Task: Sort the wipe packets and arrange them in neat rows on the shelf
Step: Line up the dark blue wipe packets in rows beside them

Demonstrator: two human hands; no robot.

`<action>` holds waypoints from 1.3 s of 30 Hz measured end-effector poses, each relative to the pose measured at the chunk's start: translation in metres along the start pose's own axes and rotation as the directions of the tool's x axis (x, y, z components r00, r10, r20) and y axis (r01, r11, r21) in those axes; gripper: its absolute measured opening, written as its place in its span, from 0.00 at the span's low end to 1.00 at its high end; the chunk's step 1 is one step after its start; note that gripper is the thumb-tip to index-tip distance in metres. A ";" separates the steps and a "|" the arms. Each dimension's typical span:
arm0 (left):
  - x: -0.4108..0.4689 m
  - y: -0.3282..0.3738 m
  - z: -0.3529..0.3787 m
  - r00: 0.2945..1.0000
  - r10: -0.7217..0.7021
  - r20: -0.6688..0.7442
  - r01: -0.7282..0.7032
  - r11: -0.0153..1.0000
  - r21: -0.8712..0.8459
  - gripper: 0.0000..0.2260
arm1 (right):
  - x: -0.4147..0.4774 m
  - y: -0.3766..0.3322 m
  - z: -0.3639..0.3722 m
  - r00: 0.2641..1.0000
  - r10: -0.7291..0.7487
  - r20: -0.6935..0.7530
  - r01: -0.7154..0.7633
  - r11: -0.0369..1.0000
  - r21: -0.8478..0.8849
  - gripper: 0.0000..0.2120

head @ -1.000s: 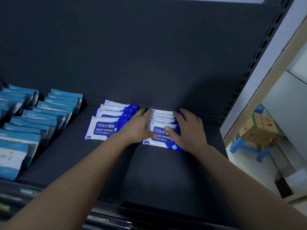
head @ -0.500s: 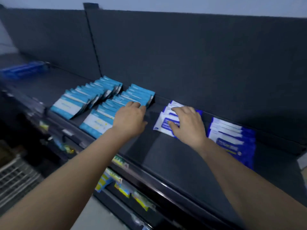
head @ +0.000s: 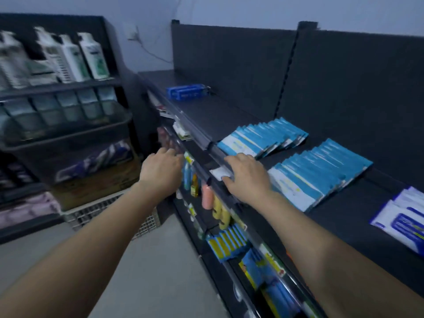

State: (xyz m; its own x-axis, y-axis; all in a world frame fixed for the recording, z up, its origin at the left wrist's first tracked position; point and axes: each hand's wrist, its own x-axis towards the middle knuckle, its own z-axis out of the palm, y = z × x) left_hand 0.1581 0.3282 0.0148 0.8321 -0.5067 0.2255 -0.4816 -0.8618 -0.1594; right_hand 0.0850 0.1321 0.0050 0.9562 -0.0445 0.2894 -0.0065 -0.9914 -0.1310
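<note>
Transit between packet groups; neither hand holds a packet.

The step in hand appears to be a reach leftward along the shelf (head: pixel 241 115) toward the dark-blue packets (head: pixel 187 92) lying apart at its far end. The next move calls for collecting them and carrying them toward the white-and-blue row (head: pixel 403 216). The left hand (head: pixel 161 172) hovers palm-down off the shelf edge, grip loosely open and empty. The right hand (head: pixel 246 177) rests over the front rail beside the near teal row (head: pixel 319 173), fingers spread, gripping nothing. The far teal row (head: pixel 263 138) lies behind.
</note>
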 end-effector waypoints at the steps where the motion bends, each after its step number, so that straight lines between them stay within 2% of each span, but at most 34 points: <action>1: -0.003 -0.021 0.005 1.000 -0.024 0.011 0.024 1.000 0.013 0.13 | 0.012 -0.017 0.008 1.000 -0.018 0.012 0.018 1.000 0.006 0.22; 7: -0.020 -0.126 0.034 0.983 -0.173 0.061 0.171 0.985 0.041 0.09 | 0.076 -0.113 0.057 0.989 -0.139 0.059 0.137 0.990 0.029 0.21; 14: -0.013 -0.223 0.064 0.955 -0.294 0.048 0.291 0.955 0.062 0.13 | 0.152 -0.192 0.094 0.955 -0.267 0.129 0.259 0.963 0.077 0.21; 18: 0.008 -0.269 0.080 0.935 -0.348 0.068 0.344 0.937 0.064 0.16 | 0.200 -0.221 0.117 0.930 -0.333 0.156 0.323 0.943 0.082 0.20; 27: 0.080 -0.361 0.108 0.884 -0.465 0.031 0.460 0.882 0.104 0.10 | 0.333 -0.265 0.164 0.867 -0.469 0.168 0.455 0.883 0.115 0.19; 30: 0.104 -0.391 0.117 0.861 -0.508 0.011 0.504 0.858 0.096 0.12 | 0.376 -0.280 0.176 0.849 -0.505 0.156 0.488 0.862 0.134 0.19; 39: 0.149 -0.486 0.159 0.798 -0.587 0.136 0.579 0.810 0.099 0.13 | 0.472 -0.335 0.222 0.812 -0.551 0.194 0.528 0.834 0.159 0.20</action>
State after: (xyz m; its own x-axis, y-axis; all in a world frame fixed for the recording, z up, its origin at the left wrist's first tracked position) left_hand 0.5600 0.6752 -0.0273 0.9841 0.1048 0.1432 0.1189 -0.9885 -0.0938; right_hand 0.6036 0.4707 -0.0246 0.8364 0.5340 0.1236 0.5462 -0.8308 -0.1072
